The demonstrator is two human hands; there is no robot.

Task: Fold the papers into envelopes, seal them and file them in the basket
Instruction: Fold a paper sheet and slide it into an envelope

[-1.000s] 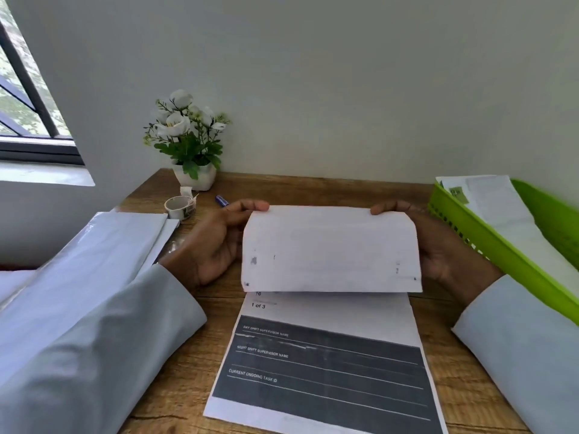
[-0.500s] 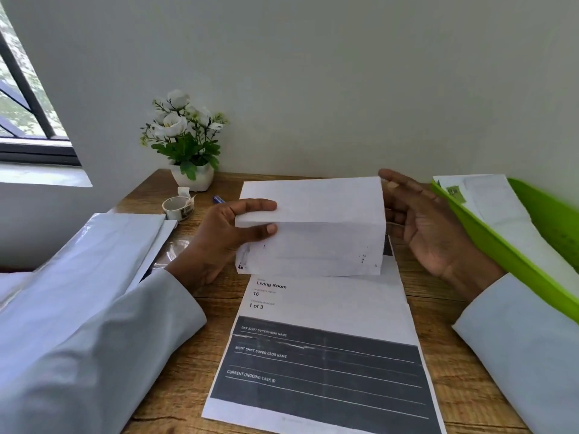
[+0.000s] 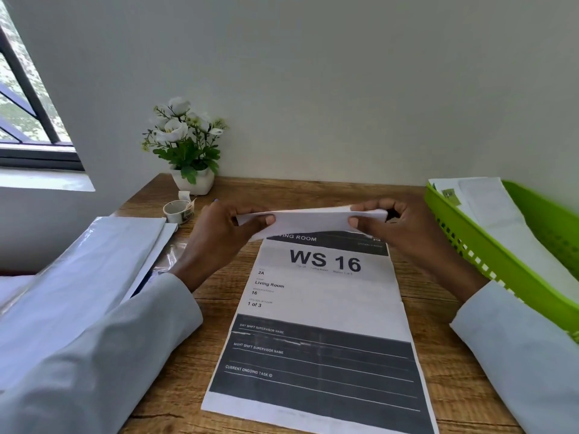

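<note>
A white folded paper (image 3: 310,219) is held nearly flat and edge-on above the desk. My left hand (image 3: 219,239) pinches its left end and my right hand (image 3: 398,227) pinches its right end. Below it a printed sheet marked "WS 16" (image 3: 319,324) lies flat on the wooden desk (image 3: 438,386). A green plastic basket (image 3: 488,264) stands at the right, with white papers (image 3: 501,220) inside it.
A stack of white envelopes or sheets (image 3: 103,252) lies at the left under my left sleeve. A roll of tape (image 3: 177,211) and a potted white flower (image 3: 188,151) stand at the back left. A wall closes the desk's far edge.
The folded paper has tipped from upright and facing me to nearly flat. My right hand, open beside it half a second ago, now pinches its right end. More of the printed sheet shows.
</note>
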